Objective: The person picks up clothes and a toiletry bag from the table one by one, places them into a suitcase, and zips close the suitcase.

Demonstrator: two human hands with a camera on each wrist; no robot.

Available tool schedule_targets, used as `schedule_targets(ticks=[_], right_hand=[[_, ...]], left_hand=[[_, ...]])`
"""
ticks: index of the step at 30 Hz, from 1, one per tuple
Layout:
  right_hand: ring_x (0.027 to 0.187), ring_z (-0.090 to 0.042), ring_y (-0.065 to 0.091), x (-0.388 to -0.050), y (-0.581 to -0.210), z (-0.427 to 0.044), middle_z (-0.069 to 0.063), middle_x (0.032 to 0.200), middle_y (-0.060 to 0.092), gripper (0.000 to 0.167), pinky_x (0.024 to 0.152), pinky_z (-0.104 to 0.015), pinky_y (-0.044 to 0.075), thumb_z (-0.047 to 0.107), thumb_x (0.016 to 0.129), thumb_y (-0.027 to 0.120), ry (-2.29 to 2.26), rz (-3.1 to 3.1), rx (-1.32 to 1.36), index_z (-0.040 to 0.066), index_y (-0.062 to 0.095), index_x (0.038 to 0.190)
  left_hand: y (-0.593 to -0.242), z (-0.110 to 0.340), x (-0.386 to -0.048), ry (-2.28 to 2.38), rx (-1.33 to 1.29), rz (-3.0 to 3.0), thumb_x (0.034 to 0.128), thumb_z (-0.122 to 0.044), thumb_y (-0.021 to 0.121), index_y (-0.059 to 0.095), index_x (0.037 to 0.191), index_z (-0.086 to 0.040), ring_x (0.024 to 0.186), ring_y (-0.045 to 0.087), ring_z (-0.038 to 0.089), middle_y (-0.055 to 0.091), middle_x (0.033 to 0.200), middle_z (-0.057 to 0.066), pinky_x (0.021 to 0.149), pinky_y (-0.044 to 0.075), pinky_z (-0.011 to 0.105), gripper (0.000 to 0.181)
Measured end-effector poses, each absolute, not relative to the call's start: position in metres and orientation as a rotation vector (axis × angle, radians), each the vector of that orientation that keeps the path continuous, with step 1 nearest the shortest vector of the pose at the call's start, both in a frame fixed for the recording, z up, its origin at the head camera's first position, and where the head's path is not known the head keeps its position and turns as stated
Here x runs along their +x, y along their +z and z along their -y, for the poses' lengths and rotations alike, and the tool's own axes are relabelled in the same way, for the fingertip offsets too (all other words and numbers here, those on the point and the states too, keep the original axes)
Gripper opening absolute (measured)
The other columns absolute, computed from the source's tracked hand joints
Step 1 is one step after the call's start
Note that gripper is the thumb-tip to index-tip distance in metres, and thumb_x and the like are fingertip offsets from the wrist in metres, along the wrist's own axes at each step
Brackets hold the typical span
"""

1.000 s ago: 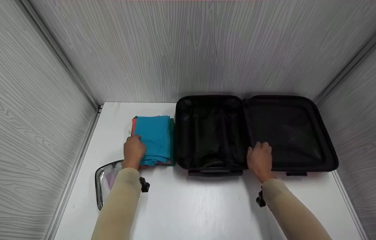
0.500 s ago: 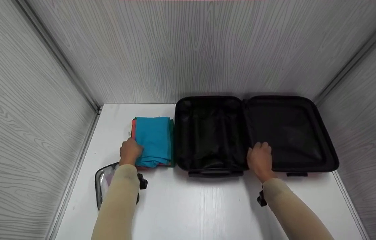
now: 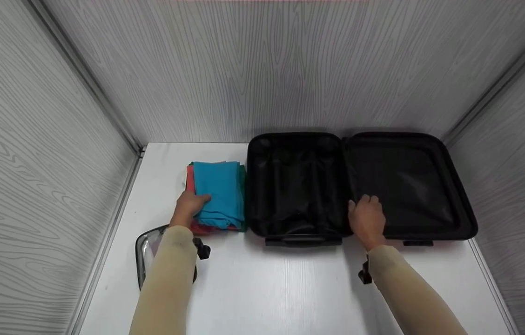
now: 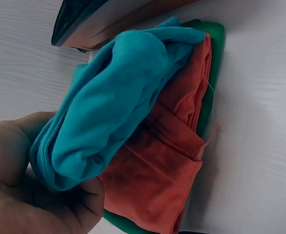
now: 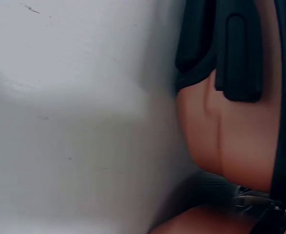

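In the head view my left hand [image 3: 189, 204] holds the near left edge of a folded blue cloth [image 3: 221, 186], thumb on top. The left wrist view shows this cloth bent up between the thumb and curled fingers [image 4: 91, 200], lifted off a folded red-orange cloth [image 4: 147, 187]. Green fabric [image 4: 214, 63] shows beneath the stack. Right of the pile lies an open black-lined suitcase [image 3: 292, 190]. My right hand [image 3: 367, 221] grips its near rim beside the middle hinge; those fingertips are hidden. Its pinkish-orange outer shell [image 5: 242, 139] fills the right wrist view's right side.
A clear pouch with dark trim [image 3: 141, 263] lies on the white table [image 3: 267, 293], partly under the left sleeve [image 3: 164, 279]. Grey wood-grain panels [image 3: 286, 70] stand behind and on both sides. The suitcase handle [image 3: 303, 242] points to the near edge.
My left hand shifts down to the left edge of the stack, then its thumb moves over the blue cloth and takes hold of it. The right hand stays at the suitcase rim.
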State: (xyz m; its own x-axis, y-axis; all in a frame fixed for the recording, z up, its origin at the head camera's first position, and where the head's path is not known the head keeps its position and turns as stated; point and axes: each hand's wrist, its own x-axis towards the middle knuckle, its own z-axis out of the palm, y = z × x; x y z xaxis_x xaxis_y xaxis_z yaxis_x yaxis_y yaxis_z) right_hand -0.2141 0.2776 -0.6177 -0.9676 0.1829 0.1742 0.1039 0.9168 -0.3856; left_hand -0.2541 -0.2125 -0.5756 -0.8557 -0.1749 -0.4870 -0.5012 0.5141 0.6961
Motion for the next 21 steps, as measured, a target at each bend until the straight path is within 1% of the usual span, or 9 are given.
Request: schedule_targets(ticks=[2, 7, 9, 12, 14, 17, 21], right_hand=[[0.096, -0.049, 0.062, -0.215, -0.62, -0.279, -0.032, 0.107, 0.057, 0.046, 0.076, -0.063, 0.055, 0.03, 0.11, 0.054, 0.568, 2.869, -0.212, -0.016, 0.058, 0.115], [0.099, -0.048, 0.061, -0.215, -0.623, -0.28, -0.031, 0.109, 0.056, 0.046, 0.08, -0.062, 0.054, 0.031, 0.111, 0.052, 0.577, 2.885, -0.205, -0.015, 0.057, 0.117], [0.1, -0.048, 0.06, -0.214, -0.624, -0.28, -0.031, 0.109, 0.055, 0.047, 0.08, -0.061, 0.054, 0.031, 0.112, 0.051, 0.579, 2.894, -0.205, -0.015, 0.057, 0.118], [0.1, -0.047, 0.06, -0.213, -0.626, -0.279, -0.03, 0.109, 0.055, 0.048, 0.08, -0.061, 0.054, 0.031, 0.112, 0.05, 0.585, 2.903, -0.202, -0.015, 0.057, 0.119], [0.099, -0.047, 0.061, -0.212, -0.627, -0.278, -0.029, 0.108, 0.055, 0.048, 0.079, -0.06, 0.054, 0.031, 0.112, 0.05, 0.584, 2.899, -0.19, -0.015, 0.058, 0.118], [0.094, -0.046, 0.061, -0.211, -0.628, -0.277, -0.029, 0.104, 0.055, 0.046, 0.075, -0.058, 0.056, 0.03, 0.112, 0.05, 0.565, 2.879, -0.148, -0.015, 0.059, 0.113], [0.088, -0.046, 0.061, -0.209, -0.63, -0.277, -0.029, 0.1, 0.055, 0.043, 0.071, -0.058, 0.057, 0.028, 0.112, 0.052, 0.542, 2.843, -0.109, -0.014, 0.059, 0.106]], left_hand=[[-0.573, 0.21, -0.254, 1.273, -0.543, -2.397, 0.1077, -0.033, 0.055, 0.025, 0.161, 0.012, 0.154, 0.034, 0.045, 0.033, 0.165, 0.032, 0.125, 0.031, 0.056, 0.076], [-0.566, 0.205, -0.255, 1.218, -0.438, -2.427, 0.1113, -0.031, 0.047, 0.014, 0.166, 0.005, 0.159, 0.024, 0.045, 0.024, 0.17, 0.03, 0.128, 0.024, 0.057, 0.074], [-0.562, 0.202, -0.255, 1.167, -0.377, -2.471, 0.1124, -0.03, 0.044, 0.013, 0.167, 0.005, 0.158, 0.025, 0.046, 0.025, 0.17, 0.03, 0.127, 0.024, 0.059, 0.071], [-0.553, 0.198, -0.254, 1.085, -0.307, -2.543, 0.1134, -0.027, 0.043, 0.016, 0.166, 0.005, 0.156, 0.029, 0.047, 0.029, 0.168, 0.031, 0.126, 0.027, 0.061, 0.067], [-0.546, 0.196, -0.254, 1.046, -0.274, -2.569, 0.1139, -0.024, 0.042, 0.017, 0.165, 0.007, 0.156, 0.029, 0.047, 0.029, 0.168, 0.031, 0.125, 0.028, 0.061, 0.065], [-0.532, 0.194, -0.255, 0.992, -0.239, -2.609, 0.1142, -0.023, 0.041, 0.018, 0.164, 0.008, 0.155, 0.031, 0.047, 0.03, 0.167, 0.031, 0.125, 0.03, 0.061, 0.063], [-0.507, 0.186, -0.26, 0.974, -0.215, -2.67, 0.1137, -0.022, 0.042, 0.021, 0.164, 0.007, 0.15, 0.039, 0.049, 0.036, 0.164, 0.032, 0.121, 0.036, 0.063, 0.061]])
